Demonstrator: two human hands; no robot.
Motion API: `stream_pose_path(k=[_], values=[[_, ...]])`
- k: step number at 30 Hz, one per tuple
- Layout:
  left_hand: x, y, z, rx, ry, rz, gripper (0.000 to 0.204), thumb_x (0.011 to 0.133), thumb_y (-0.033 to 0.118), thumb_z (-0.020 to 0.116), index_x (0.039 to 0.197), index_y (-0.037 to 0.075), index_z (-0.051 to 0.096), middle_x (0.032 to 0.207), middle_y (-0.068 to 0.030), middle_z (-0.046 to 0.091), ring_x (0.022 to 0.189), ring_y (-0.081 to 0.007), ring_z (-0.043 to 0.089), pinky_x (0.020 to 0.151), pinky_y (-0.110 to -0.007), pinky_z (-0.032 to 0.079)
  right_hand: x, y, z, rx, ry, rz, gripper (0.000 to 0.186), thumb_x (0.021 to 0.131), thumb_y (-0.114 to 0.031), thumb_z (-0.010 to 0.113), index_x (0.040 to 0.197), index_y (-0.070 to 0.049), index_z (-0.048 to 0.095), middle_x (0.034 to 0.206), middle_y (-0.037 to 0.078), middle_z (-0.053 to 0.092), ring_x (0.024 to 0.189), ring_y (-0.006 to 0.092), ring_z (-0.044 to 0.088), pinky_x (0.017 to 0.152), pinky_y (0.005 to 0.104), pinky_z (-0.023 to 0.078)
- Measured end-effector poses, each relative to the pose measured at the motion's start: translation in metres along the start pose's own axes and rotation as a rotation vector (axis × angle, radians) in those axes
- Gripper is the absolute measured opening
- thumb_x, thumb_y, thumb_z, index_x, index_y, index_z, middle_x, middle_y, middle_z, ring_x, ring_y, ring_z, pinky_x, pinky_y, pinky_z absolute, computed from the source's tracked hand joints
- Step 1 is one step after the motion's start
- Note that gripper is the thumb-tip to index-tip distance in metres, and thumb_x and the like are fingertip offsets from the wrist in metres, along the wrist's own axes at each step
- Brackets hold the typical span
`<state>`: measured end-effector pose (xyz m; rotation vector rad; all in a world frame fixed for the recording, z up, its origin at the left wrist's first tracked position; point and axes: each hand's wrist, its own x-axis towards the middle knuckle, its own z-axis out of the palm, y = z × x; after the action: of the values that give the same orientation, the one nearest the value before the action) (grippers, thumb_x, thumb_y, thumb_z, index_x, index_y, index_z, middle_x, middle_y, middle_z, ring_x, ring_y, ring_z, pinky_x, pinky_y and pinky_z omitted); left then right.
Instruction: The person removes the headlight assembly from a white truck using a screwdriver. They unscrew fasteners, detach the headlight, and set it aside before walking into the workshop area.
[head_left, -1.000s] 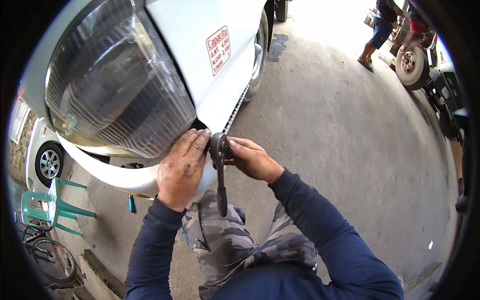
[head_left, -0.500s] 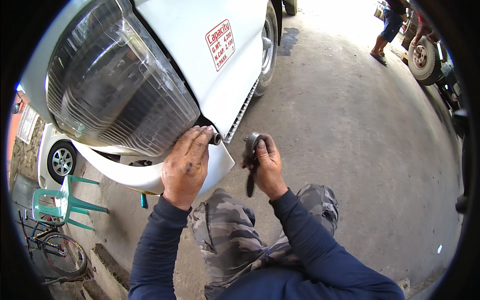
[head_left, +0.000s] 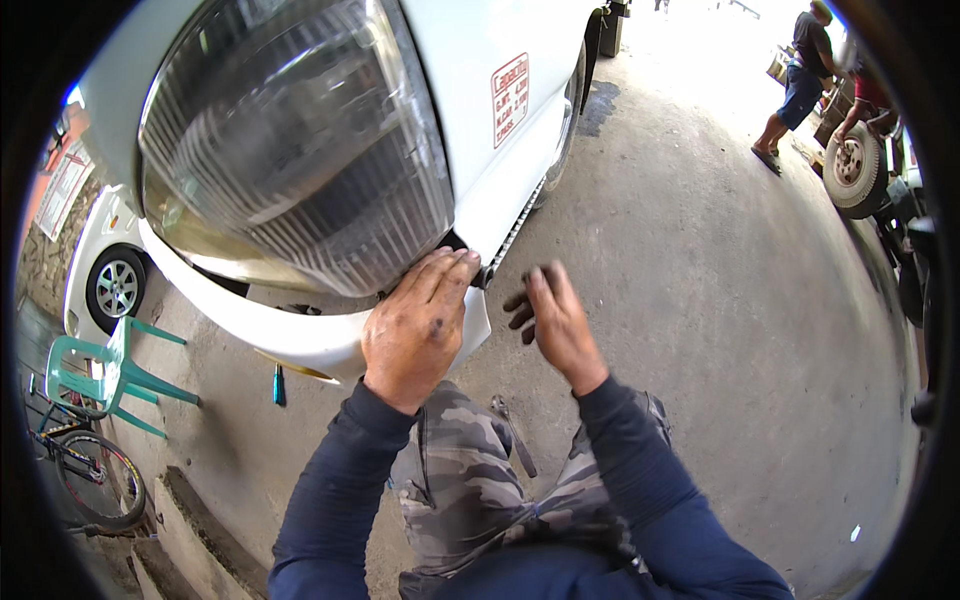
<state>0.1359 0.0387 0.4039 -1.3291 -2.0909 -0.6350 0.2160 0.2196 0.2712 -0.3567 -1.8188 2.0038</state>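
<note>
A white vehicle's large clear headlight (head_left: 300, 150) fills the upper left, above a white bumper (head_left: 270, 318). My left hand (head_left: 417, 325) lies over the bumper's corner just under the headlight, fingers together and closed around a dark round socket (head_left: 484, 277) that pokes out at the fingertips; its thumb is hidden. To the right of that corner, my right hand (head_left: 563, 325) is raised in the air, fingers apart and slightly blurred, holding nothing. A ratchet wrench (head_left: 521, 447) lies on the ground between my knees, its head partly visible beside my camouflage trousers.
A teal-handled tool (head_left: 279, 385) lies on the concrete below the bumper. At left stand a green plastic chair (head_left: 120, 370), a bicycle (head_left: 100, 480) and a parked white car (head_left: 90, 270). Far right, people work near a detached-looking wheel (head_left: 856, 175).
My right hand has let go of the ratchet wrench, which now lies on the ground, and has opened near the bumper corner. My left hand stays at the corner; the whole view has shifted.
</note>
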Motion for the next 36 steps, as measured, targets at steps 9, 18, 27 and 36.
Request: stream_pose_path(k=[9,18,27,36], values=[[-0.037,-0.022,-0.035,-0.141,0.074,-0.017,0.038,0.086,0.006,0.067,0.123,0.003,0.065,0.116,-0.0158,0.072,0.106,-0.0295,0.072,0.097,-0.041,0.055,-0.007,-0.129,0.093,0.209,-0.207,0.422,0.035,0.11,-0.032,0.054,0.119,0.002,0.053,0.081,0.006,0.06,0.069,0.0142,0.056,0.06,0.0308,0.049],[-0.108,-0.103,-0.064,0.329,0.226,-0.306,0.049,0.095,0.049,0.053,0.102,0.005,0.072,0.102,-0.0138,0.071,0.112,-0.0343,0.063,0.108,-0.05,0.035,0.019,-0.116,0.093,-1.122,-0.443,-0.684,0.025,0.102,-0.016,0.062,0.118,-0.002,0.049,0.088,0.018,0.067,0.078,0.0363,0.071,0.068,0.0421,0.055],[-0.121,-0.115,-0.063,0.336,0.3,-0.35,0.041,0.085,0.043,0.064,0.096,0.005,0.074,0.102,-0.0123,0.072,0.113,-0.0334,0.063,0.11,-0.052,0.034,0.013,-0.109,0.121,-0.383,-0.323,-0.099,0.018,0.106,-0.013,0.056,0.118,0.0,0.051,0.091,0.012,0.063,0.08,0.0255,0.06,0.079,0.039,0.053],[-0.129,-0.115,-0.058,0.321,0.337,-0.365,0.039,0.082,0.041,0.066,0.096,0.006,0.075,0.101,-0.0112,0.072,0.113,-0.0319,0.064,0.11,-0.052,0.034,0.016,-0.106,0.119,-0.244,-0.205,0.121,0.017,0.11,-0.02,0.05,0.114,-0.004,0.053,0.079,0.008,0.057,0.063,0.0172,0.057,0.058,0.0305,0.046]])
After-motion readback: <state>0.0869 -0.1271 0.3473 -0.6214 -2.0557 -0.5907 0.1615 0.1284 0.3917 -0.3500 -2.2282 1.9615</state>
